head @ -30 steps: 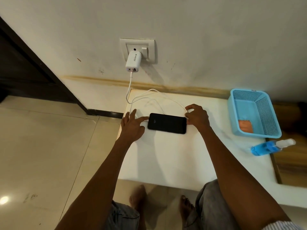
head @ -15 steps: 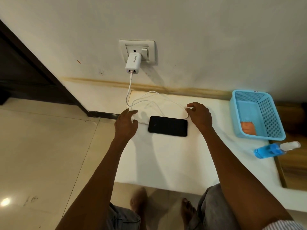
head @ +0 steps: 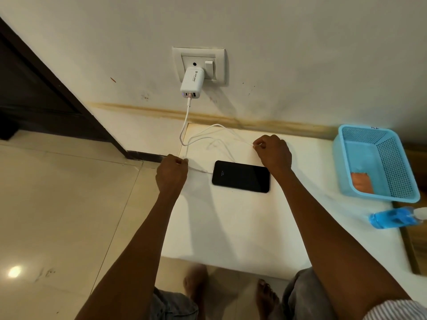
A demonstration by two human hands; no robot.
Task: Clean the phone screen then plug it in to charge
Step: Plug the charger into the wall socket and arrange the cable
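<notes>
Hands, left hand (head: 171, 175) and right hand (head: 273, 151), now pinch cable (head: 184, 125) beside phone (head: 241, 176).

spray bottle (head: 392, 218): nozzle end cut off by right edge | left hand (head: 171, 174) and right hand (head: 273, 153): fingertips curl under, contact with cable (head: 184, 122) hard to tell | charger (head: 191, 82): label too small to read | orange cloth (head: 362, 182): partly behind basket (head: 342, 162) wall | feet: blurred
</notes>
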